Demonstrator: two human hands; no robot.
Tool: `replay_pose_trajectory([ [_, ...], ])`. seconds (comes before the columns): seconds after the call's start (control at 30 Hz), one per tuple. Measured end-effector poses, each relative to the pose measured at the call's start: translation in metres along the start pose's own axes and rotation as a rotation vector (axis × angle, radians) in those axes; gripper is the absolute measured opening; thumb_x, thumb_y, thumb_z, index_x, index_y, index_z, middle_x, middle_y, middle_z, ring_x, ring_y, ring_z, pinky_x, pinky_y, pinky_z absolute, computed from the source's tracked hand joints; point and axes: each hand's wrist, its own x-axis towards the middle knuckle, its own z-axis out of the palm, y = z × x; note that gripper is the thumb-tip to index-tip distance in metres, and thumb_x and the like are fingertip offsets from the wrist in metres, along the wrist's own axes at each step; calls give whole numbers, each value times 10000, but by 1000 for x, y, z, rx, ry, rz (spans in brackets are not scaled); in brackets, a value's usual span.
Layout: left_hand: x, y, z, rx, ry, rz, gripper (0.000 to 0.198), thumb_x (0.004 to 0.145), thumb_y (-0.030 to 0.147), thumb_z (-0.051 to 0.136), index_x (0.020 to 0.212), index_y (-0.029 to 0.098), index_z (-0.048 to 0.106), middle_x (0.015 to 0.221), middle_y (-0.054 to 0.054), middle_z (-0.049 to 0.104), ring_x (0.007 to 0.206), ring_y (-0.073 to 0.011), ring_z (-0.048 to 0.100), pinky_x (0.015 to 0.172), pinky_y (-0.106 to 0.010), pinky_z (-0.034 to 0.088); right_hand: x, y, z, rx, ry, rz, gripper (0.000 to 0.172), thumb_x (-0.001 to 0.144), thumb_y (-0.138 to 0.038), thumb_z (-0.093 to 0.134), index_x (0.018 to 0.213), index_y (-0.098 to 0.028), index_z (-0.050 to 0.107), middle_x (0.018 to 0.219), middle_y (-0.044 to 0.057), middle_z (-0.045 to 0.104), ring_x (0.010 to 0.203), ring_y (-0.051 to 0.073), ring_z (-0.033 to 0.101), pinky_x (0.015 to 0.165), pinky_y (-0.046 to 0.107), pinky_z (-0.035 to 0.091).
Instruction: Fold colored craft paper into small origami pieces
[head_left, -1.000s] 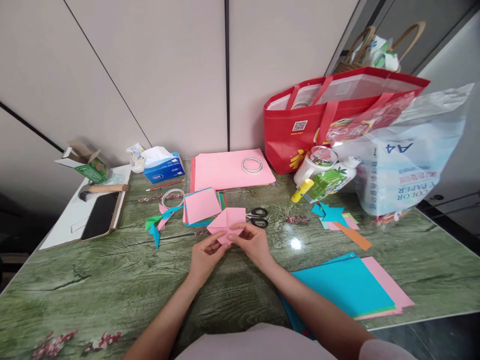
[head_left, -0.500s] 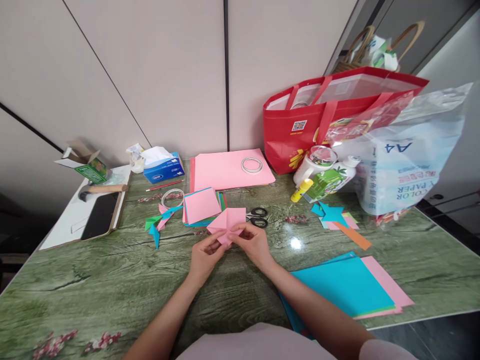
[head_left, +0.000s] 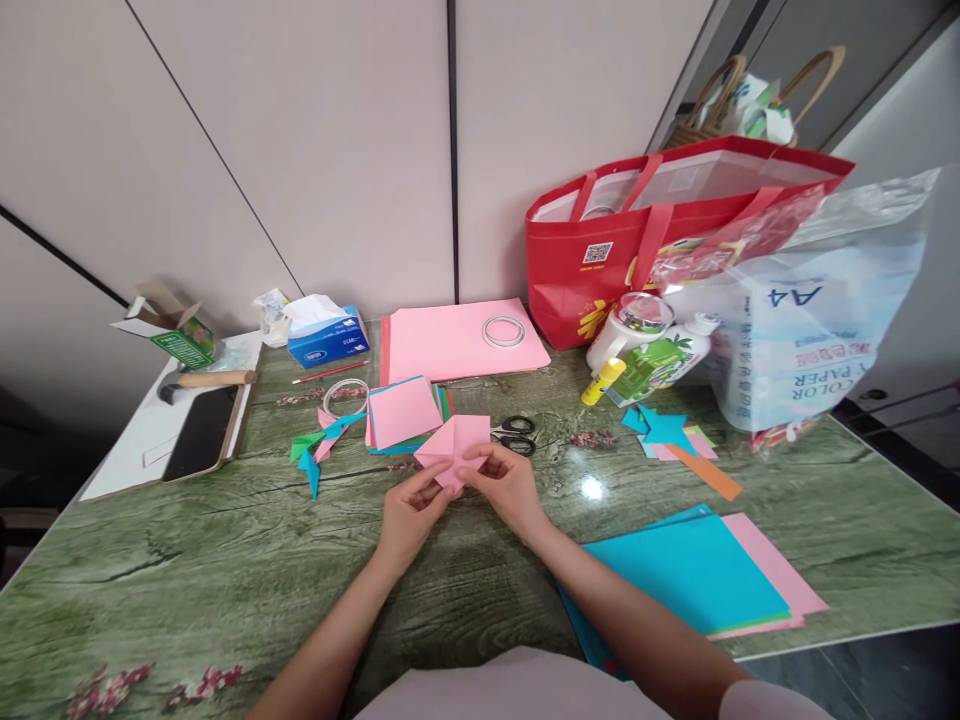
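A partly folded sheet of pink paper [head_left: 459, 438] is held just above the table, with creases running across it. My left hand [head_left: 411, 512] pinches its lower left edge, and my right hand [head_left: 511, 490] grips its lower right side between thumb and fingers. The thumbs nearly meet at the paper's bottom corner. Right behind the sheet lie black-handled scissors [head_left: 517, 436], their blades partly hidden by it. A stack of coloured square papers [head_left: 405, 412] rests just beyond, to the left.
Folded paper pieces [head_left: 319, 445] lie left beside a tape roll [head_left: 346, 396]. Blue and pink sheets [head_left: 682, 575] sit by my right forearm. Paper scraps [head_left: 667, 428], a glue stick [head_left: 603, 381], a red bag [head_left: 577, 285] and a paper pack [head_left: 817, 330] stand right.
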Motion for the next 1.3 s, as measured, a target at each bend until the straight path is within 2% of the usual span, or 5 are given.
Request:
replay_pose_trajectory([
  [0.4,1,-3,-1,-14,-26,12,449,616,226,698,1055,164,626,849,-31,712,767,-188,656,819,-368,497,1,1,0,16,-2,29,198,574,-262,696,720,-170,599,583,-36,523,500,86,424,476,203,353],
  [0.7,-1,0,-1,53,17,25,408,655,278,654,1045,160,635,693,11,669,655,-137,621,747,-328,517,3,5,-1,47,-16,60,227,578,-247,696,759,-158,593,596,-31,518,516,81,433,492,199,371],
  [0.83,0,-1,-1,22,7,19,418,628,262,682,1032,162,641,849,-34,703,763,-178,644,792,-345,503,2,4,-1,54,-10,53,234,570,-266,702,750,-168,587,587,-35,514,511,87,440,486,203,381],
  [0.97,2,-1,0,-14,-4,21,469,581,209,718,1038,150,632,1029,-78,668,922,-220,621,866,-357,470,2,5,-1,50,-11,47,221,575,-268,699,736,-167,588,589,-32,518,514,87,439,490,204,375],
  [1.3,1,-6,3,-24,-35,46,520,599,172,691,1104,122,578,1087,-99,638,987,-242,593,879,-371,471,3,5,0,19,6,31,226,559,-250,705,733,-163,591,589,-32,532,510,85,439,490,204,370],
])
